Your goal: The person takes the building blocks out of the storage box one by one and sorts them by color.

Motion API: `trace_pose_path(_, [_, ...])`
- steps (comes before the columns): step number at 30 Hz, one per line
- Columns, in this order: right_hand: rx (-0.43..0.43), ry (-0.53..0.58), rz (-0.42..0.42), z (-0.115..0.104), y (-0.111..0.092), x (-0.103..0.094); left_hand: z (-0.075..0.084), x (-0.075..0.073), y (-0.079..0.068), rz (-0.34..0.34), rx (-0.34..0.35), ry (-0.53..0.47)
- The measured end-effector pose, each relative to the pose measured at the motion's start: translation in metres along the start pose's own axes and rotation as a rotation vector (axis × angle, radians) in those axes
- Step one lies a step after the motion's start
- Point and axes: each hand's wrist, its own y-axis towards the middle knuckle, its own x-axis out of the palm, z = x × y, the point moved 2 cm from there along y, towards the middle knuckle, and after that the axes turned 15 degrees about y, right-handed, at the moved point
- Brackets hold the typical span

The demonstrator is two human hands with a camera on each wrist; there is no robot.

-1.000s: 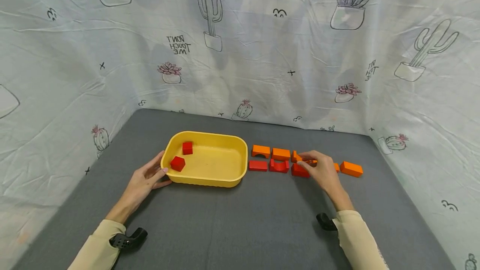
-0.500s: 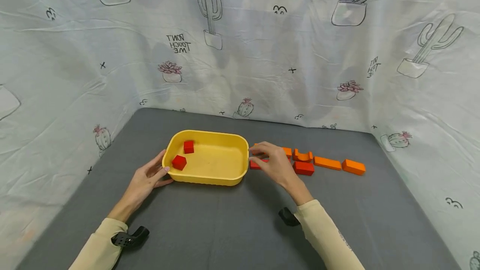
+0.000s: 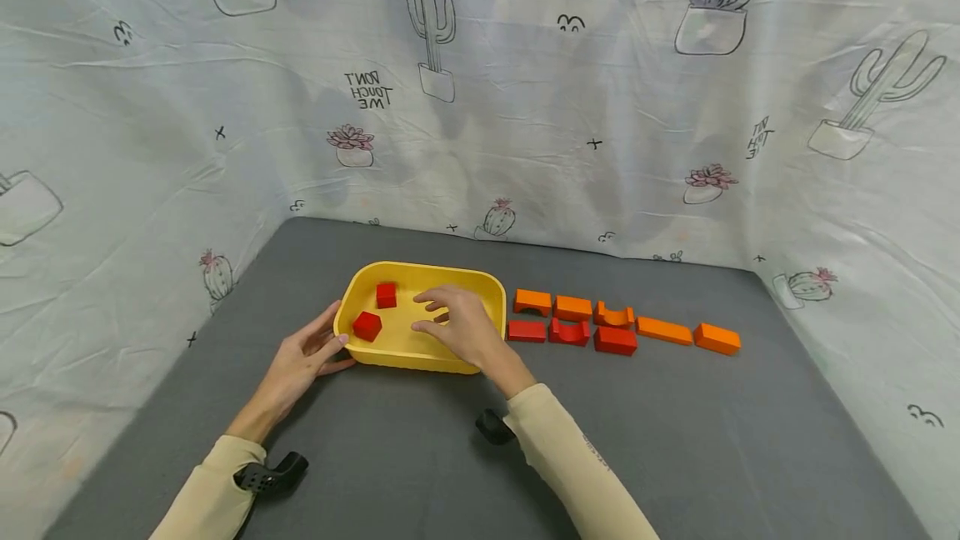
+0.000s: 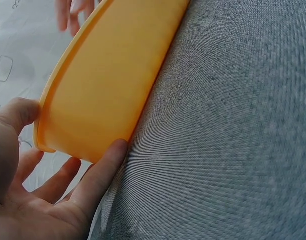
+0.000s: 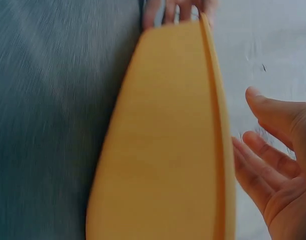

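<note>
A yellow tray [image 3: 420, 361] stands on the grey table with two red cubes inside: one cube [image 3: 386, 295] near the back, the other cube [image 3: 367, 326] nearer the front left. My left hand [image 3: 303, 357] holds the tray's left end. In the left wrist view, the thumb [image 4: 23, 111] is at the rim and the fingers [image 4: 100, 172] lie against the outer wall. Over the tray's right half hovers my right hand [image 3: 467, 327], thumb and fingers parted with nothing between them. The right wrist view shows this hand [image 5: 280, 165] beside the tray's rim.
Right of the tray lie two rows of blocks: orange ones, including an arch [image 3: 532, 301], a notched block [image 3: 613, 316] and a long bar [image 3: 663, 331], behind red ones such as a notched block [image 3: 569, 332]. A patterned cloth [image 3: 525, 107] hangs behind the table.
My right hand has left the orange notched block and moved left, past the other blocks, to above the tray. The left hand stays on the tray's left end.
</note>
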Motion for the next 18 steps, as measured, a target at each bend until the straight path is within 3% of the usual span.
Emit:
trace_pose_path(5, [0.086,-0.092,-0.025,-0.003,0.013,0.025,0.001,0.002,0.001,0.001,0.000,-0.011])
trace_pose_path(13, [0.344,-0.125,0.003,0.000,0.035,0.060,0.001,0.000,0.001,0.012,-0.013,-0.003])
trace_pose_path(18, [0.347,-0.204,-0.029,0.003,0.044,0.073,0.001,0.002,0.001,0.017,-0.014,-0.011])
